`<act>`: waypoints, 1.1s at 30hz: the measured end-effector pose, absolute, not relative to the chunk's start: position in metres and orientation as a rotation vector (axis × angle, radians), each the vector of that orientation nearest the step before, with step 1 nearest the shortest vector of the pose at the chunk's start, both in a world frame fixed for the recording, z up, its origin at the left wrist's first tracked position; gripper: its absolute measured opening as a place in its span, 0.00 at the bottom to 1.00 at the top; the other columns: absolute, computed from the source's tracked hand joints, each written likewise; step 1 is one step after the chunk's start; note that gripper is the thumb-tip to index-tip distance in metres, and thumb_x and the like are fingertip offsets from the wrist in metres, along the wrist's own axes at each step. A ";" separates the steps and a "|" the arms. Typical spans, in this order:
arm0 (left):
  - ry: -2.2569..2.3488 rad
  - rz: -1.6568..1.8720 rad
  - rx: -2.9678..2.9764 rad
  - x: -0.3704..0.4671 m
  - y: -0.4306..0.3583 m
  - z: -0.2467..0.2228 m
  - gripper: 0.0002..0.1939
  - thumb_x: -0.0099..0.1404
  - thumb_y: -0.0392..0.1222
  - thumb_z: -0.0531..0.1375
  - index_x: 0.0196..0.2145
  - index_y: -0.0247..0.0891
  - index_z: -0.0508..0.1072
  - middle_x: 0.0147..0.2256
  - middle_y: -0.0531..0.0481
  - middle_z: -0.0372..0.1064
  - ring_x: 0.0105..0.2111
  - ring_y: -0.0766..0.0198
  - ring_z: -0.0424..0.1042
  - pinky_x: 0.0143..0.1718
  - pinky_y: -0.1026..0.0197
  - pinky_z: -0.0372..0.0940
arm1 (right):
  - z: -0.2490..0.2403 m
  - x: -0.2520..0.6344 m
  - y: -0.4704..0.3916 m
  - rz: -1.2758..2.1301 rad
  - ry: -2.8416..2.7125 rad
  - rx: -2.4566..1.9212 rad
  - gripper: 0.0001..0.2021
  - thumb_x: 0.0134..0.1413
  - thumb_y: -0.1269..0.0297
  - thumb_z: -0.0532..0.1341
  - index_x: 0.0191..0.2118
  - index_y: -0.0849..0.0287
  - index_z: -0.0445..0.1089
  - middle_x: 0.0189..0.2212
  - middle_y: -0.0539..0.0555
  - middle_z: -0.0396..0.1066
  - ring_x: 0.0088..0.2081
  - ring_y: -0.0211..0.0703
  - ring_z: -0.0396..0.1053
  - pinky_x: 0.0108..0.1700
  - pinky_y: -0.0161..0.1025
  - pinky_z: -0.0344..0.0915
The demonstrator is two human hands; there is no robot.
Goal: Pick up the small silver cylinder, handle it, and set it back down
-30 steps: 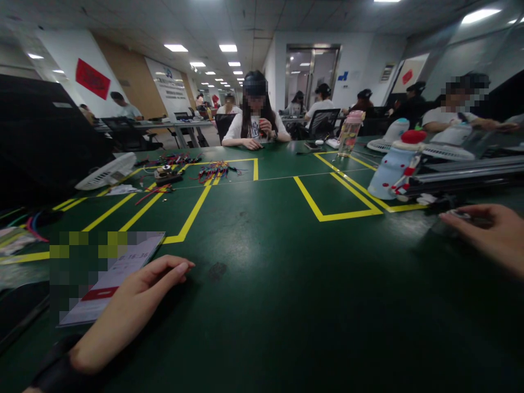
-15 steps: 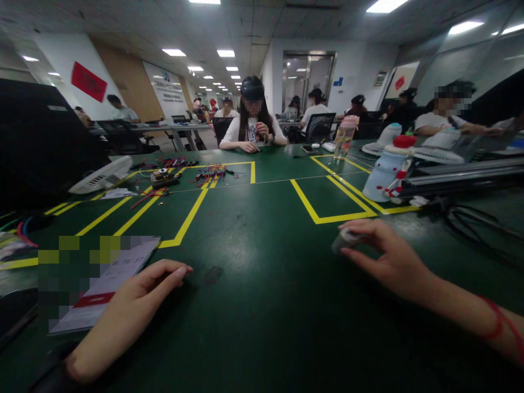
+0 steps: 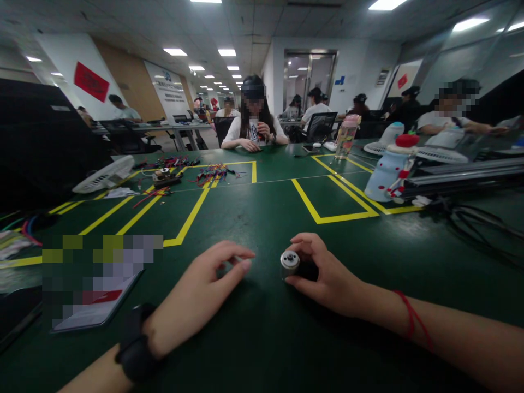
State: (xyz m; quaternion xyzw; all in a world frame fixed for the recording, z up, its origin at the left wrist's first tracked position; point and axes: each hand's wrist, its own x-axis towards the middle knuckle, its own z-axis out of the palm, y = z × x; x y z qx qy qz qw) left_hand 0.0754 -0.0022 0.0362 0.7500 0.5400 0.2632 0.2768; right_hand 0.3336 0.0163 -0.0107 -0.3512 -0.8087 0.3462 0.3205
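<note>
A small silver cylindrical motor [image 3: 290, 263] stands roughly upright near the middle of the green table, its round end with a shaft facing up. My right hand [image 3: 323, 273] grips its right side, thumb at the front and fingers behind. Whether the motor's base touches the table is hard to tell. To the left, my left hand [image 3: 219, 278] is over the table with its fingers loosely bent and the thumb apart from them. It holds nothing, and a short gap separates its fingertips from the motor. A black watch [image 3: 137, 344] is on my left wrist.
A flat sheet or folder [image 3: 110, 305], partly blurred, lies on the left. Coloured wires [image 3: 216, 173] lie farther back between yellow tape lines. A blue bottle [image 3: 382, 174] and black cables [image 3: 478, 229] are at the right. Another person [image 3: 254, 123] sits across the table.
My right hand has carried the motor left to the middle, its round end now facing up. My left hand has moved right, away from the sheet and towards the motor.
</note>
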 end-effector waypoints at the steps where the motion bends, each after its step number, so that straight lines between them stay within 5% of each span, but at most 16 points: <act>1: 1.346 0.759 2.075 0.093 -0.001 0.040 0.11 0.67 0.47 0.55 0.43 0.46 0.75 0.42 0.50 0.73 0.42 0.58 0.72 0.44 0.56 0.65 | -0.011 0.333 0.016 0.943 -2.106 -0.913 0.31 0.52 0.63 0.63 0.56 0.51 0.45 0.47 0.55 0.65 0.48 0.41 0.67 0.51 0.45 0.66; 8: 1.213 0.900 2.145 0.140 0.011 0.047 0.06 0.64 0.41 0.59 0.32 0.41 0.76 0.34 0.49 0.72 0.37 0.59 0.70 0.40 0.56 0.65 | -0.014 0.330 0.017 0.972 -2.070 -0.893 0.28 0.52 0.62 0.63 0.54 0.53 0.49 0.48 0.53 0.66 0.48 0.38 0.67 0.50 0.41 0.66; 22: 1.311 0.664 2.173 0.114 0.012 0.012 0.07 0.62 0.46 0.62 0.37 0.47 0.78 0.41 0.50 0.72 0.43 0.56 0.69 0.46 0.52 0.63 | -0.007 0.335 0.020 0.830 -2.061 -0.963 0.21 0.51 0.62 0.62 0.52 0.54 0.59 0.44 0.53 0.67 0.42 0.39 0.68 0.45 0.40 0.69; 28: 1.661 0.773 1.823 0.034 0.001 0.028 0.16 0.65 0.54 0.56 0.42 0.44 0.74 0.42 0.50 0.74 0.42 0.55 0.72 0.45 0.55 0.64 | 0.015 0.441 0.032 0.409 -1.874 -1.469 0.26 0.52 0.52 0.60 0.56 0.52 0.61 0.51 0.55 0.65 0.47 0.45 0.68 0.48 0.44 0.69; 33: 1.920 0.897 1.533 -0.027 -0.008 0.010 0.18 0.65 0.56 0.54 0.42 0.41 0.73 0.36 0.51 0.76 0.37 0.58 0.74 0.40 0.60 0.68 | 0.004 0.578 0.035 -0.054 -1.537 -2.065 0.30 0.48 0.43 0.59 0.56 0.49 0.62 0.42 0.58 0.69 0.30 0.47 0.67 0.31 0.48 0.66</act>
